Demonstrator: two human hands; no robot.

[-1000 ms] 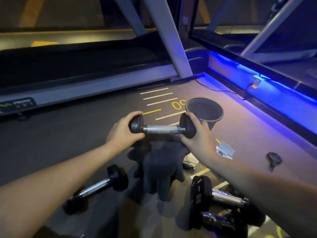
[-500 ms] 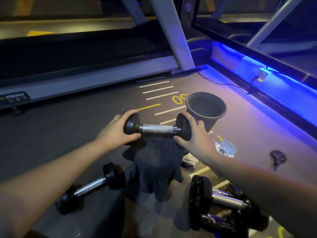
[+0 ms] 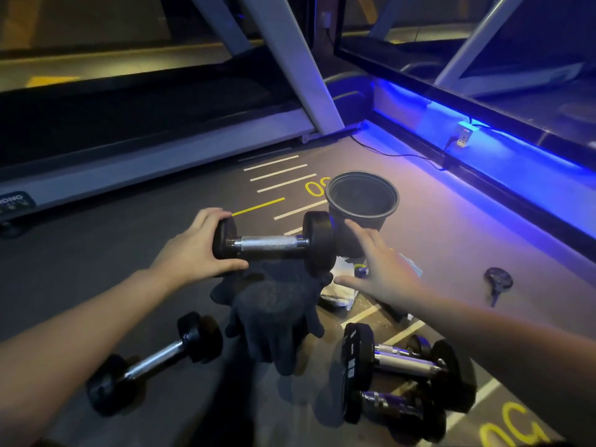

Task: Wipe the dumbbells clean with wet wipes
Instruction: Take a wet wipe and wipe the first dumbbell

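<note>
My right hand (image 3: 383, 272) has just let go, fingers spread, leaving my left hand (image 3: 196, 250) gripping the dumbbell (image 3: 274, 245) alone, probably freeing it for a wet wipe.

My left hand (image 3: 196, 250) grips the dumbbell (image 3: 274, 245) by one end; my right hand (image 3: 383, 269) hovers beside it, fingers spread.

Left hand (image 3: 196, 250) grips one end of a dumbbell (image 3: 274, 243), held level above dark gloves (image 3: 274, 317). Right hand (image 3: 383, 272) is spread, fingers straight, just beside the other end, not touching. Black pot (image 3: 362, 201) stands behind. White wipes (image 3: 338, 285) lie beside the gloves. A second dumbbell (image 3: 151, 362) lies lower left; two more (image 3: 400, 379) lie lower right on the floor (image 3: 96, 269).
</note>
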